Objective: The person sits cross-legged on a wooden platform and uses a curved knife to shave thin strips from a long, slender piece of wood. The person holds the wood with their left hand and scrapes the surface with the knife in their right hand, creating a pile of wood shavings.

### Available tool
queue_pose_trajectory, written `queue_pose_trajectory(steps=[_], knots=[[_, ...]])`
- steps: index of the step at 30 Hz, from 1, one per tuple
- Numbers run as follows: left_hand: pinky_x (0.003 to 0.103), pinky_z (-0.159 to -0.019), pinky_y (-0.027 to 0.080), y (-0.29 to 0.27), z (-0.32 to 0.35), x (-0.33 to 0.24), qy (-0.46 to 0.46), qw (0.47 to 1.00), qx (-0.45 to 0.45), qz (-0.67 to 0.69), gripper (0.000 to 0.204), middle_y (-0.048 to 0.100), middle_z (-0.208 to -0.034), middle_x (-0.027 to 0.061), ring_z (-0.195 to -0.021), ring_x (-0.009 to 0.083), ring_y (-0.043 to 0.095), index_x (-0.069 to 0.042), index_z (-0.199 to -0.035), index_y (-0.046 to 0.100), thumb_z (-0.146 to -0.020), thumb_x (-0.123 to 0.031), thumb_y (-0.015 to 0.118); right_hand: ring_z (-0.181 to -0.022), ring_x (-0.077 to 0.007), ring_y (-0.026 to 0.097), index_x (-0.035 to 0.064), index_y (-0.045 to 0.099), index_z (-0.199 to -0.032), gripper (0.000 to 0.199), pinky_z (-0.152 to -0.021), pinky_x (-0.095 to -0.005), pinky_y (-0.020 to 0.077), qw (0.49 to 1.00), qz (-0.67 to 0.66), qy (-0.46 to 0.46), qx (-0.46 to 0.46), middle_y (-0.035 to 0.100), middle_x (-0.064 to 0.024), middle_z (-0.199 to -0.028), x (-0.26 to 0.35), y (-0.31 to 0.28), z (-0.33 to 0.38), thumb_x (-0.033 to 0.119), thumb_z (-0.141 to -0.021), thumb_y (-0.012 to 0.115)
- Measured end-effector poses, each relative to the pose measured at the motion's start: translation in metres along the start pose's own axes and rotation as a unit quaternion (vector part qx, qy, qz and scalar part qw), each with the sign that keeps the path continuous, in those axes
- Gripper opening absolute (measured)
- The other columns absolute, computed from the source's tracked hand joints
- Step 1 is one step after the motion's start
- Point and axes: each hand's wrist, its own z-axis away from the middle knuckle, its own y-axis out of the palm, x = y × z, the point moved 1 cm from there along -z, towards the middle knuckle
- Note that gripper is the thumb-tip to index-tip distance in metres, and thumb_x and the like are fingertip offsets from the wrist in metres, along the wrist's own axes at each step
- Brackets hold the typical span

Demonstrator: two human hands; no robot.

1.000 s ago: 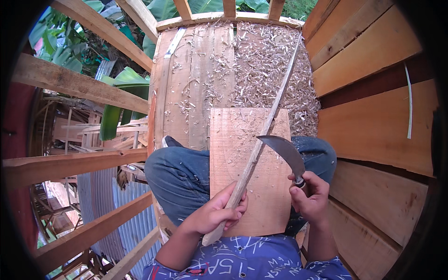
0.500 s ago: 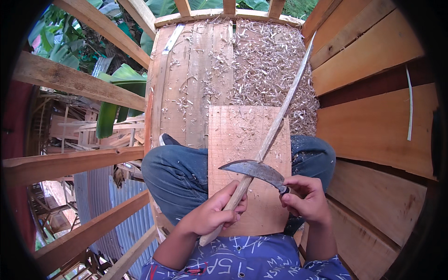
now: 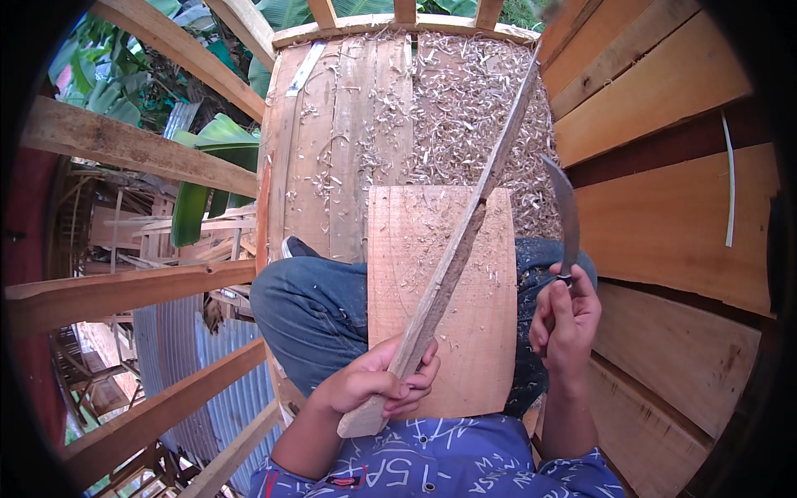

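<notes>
My left hand is closed round the lower part of a long wooden stick, whose butt end pokes out below my fingers. The stick slants up to the right, over a wooden board lying across my lap, and its far tip nears the right wall. In my right hand is a knife with a curved blade, gripped by its handle. The blade points up and away, apart from the stick, beside the board's right edge. My fingers hide most of the handle.
Curled wood shavings thickly cover the far right of the plank floor; fewer lie on its left. A plank wall rises on my right, with a thin pale strip on it. Wooden rails line the left side.
The knife has left the stick; my right hand has moved up and right, turning the blade to point away. The stick has been rolled in my left hand, and now shows a wider face.
</notes>
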Motion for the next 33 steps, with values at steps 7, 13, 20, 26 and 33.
queue_pose_trajectory(steps=[7,13,20,26,33], knots=[[0.019,-0.044,0.035,0.0,-0.005,-0.004,-0.002,0.975,-0.094,-0.201,0.034,0.038,-0.079,0.0017,-0.053,0.0059,0.038,-0.005,-0.106,0.036,-0.075,-0.004,0.05,-0.05,-0.0029,0.05,-0.0034,0.061,-0.11,0.025,-0.045,-0.0192,0.0385,0.954,0.108,0.167,0.225,0.059,-0.0006,-0.07,0.016,-0.003,0.018,0.006,-0.087,0.065],[0.019,-0.046,0.035,0.01,-0.014,-0.005,0.018,0.97,-0.074,-0.231,0.034,0.038,-0.08,0.0008,-0.055,0.005,0.037,-0.005,-0.11,0.036,-0.077,-0.004,0.046,-0.066,-0.0057,0.058,-0.0048,0.06,-0.111,0.029,-0.054,-0.0203,0.045,0.981,0.063,0.083,0.161,0.064,-0.0036,-0.077,-0.007,0.001,0.015,0.005,-0.085,0.069],[0.02,-0.044,0.035,0.006,-0.011,-0.002,0.029,0.975,-0.067,-0.21,0.036,0.038,-0.08,0.0015,-0.053,0.0055,0.038,-0.005,-0.112,0.034,-0.078,-0.004,0.046,-0.064,-0.0018,0.053,-0.0038,0.061,-0.113,0.03,-0.054,-0.0188,0.0424,0.971,0.109,0.129,0.169,0.062,-0.0001,-0.076,0.005,0.0,0.012,0.007,-0.086,0.067],[0.02,-0.044,0.036,0.003,-0.01,0.0,0.003,0.977,-0.052,-0.205,0.038,0.038,-0.081,0.0015,-0.053,0.0057,0.038,-0.005,-0.113,0.035,-0.077,-0.004,0.046,-0.068,-0.0026,0.055,-0.0041,0.064,-0.109,0.027,-0.059,-0.02,0.0456,0.951,0.15,0.156,0.22,0.066,-0.0024,-0.082,0.005,-0.002,0.011,0.006,-0.085,0.067],[0.02,-0.045,0.035,-0.005,-0.005,0.004,0.005,0.976,-0.067,-0.205,0.04,0.038,-0.081,0.001,-0.055,0.0059,0.039,-0.005,-0.115,0.035,-0.077,-0.005,0.048,-0.072,-0.004,0.057,-0.0041,0.063,-0.109,0.027,-0.063,-0.0206,0.0469,0.94,0.164,0.142,0.263,0.067,-0.0038,-0.084,0.005,0.006,0.012,0.007,-0.085,0.068]])
